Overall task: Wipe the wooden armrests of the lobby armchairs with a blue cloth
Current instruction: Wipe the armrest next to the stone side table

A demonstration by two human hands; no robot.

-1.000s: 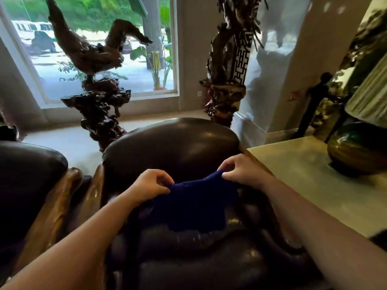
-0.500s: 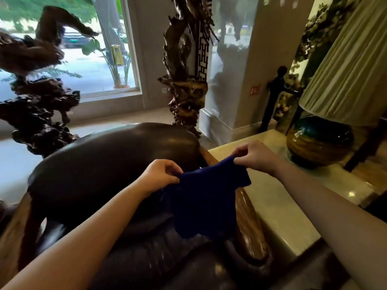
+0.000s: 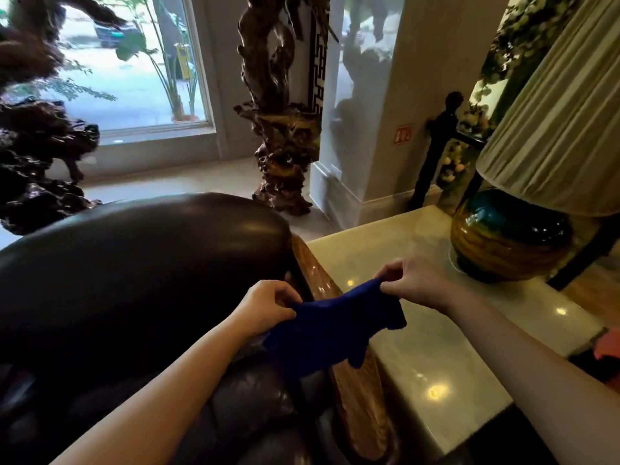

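Blue cloth (image 3: 330,333) hangs soft and light above the wooden armrest (image 3: 322,283); our left hand (image 3: 265,308) and right hand (image 3: 414,283) each pinch a top corner, the easiest hold.

No text can be read anywhere. The only sign is a small orange-red plaque (image 3: 403,133) on the pale wall right of centre in the upper half of the frame; it carries light pictogram-like marks, too small and blurred to make out. The yellow post (image 3: 184,63) outside the window in the upper left shows no legible lettering either
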